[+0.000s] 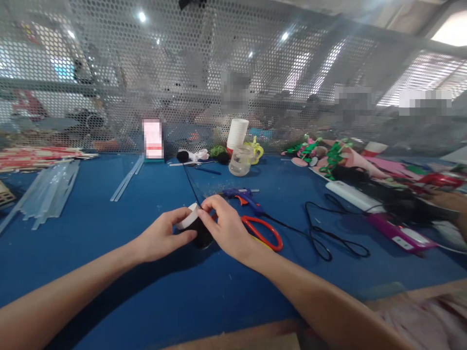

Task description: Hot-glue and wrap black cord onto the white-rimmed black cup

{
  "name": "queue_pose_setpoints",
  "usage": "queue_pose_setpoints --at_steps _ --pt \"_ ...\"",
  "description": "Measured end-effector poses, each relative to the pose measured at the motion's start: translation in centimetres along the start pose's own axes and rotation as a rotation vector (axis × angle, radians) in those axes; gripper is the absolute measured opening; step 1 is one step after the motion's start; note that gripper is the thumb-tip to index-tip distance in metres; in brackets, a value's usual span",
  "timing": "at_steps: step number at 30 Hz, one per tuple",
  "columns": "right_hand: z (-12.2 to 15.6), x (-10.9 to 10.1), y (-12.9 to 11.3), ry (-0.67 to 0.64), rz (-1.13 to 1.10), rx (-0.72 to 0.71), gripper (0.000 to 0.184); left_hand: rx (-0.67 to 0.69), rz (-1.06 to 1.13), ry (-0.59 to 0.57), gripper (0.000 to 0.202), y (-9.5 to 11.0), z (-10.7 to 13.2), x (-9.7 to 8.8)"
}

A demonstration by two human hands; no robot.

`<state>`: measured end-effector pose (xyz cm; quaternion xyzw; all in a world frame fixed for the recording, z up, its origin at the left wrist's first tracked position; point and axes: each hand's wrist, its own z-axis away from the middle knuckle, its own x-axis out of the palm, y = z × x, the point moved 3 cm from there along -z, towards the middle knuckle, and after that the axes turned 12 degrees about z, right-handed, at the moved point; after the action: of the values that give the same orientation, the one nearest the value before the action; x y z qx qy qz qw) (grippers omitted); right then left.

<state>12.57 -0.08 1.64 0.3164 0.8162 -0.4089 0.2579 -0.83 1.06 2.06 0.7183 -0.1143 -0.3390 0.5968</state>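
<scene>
My left hand (166,236) grips a small white cup (187,218) from the left, its fingers and thumb closed around it. The cup's lower part is covered in black cord wrapping (203,235) and it lies tilted. At the cup's top edge my right hand (224,226) pinches a black cord (191,183); its fingertips partly hide the cup. That cord runs back to a black ball of yarn (183,156). Just beyond my right hand lies a blue glue gun (248,200) with an orange trigger. Red-handled scissors (275,233) lie partly under my right wrist.
Clear glue sticks (49,192) and red-and-white strips (40,156) lie at left. A phone (152,140) stands at the back, with stacked paper cups (238,132) and a clear jar (241,160). Right are craft flowers (333,158), a purple power strip (401,234) and looped black cable (321,238).
</scene>
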Motion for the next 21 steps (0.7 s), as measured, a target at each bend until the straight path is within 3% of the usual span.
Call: queue_pose_setpoints --at_steps 8,15,21 --pt "0.3 0.1 -1.1 0.026 0.061 -0.041 0.011 -0.038 0.115 0.016 0.016 -0.3 0.1 0.2" --pt "0.0 -0.3 -0.5 -0.007 0.005 -0.055 0.008 -0.075 0.151 0.022 0.015 -0.3 0.0 -0.1" --pt "-1.2 -2.3 0.4 -0.003 -0.003 0.022 0.014 -0.116 0.168 0.012 0.018 -0.5 0.1 0.0"
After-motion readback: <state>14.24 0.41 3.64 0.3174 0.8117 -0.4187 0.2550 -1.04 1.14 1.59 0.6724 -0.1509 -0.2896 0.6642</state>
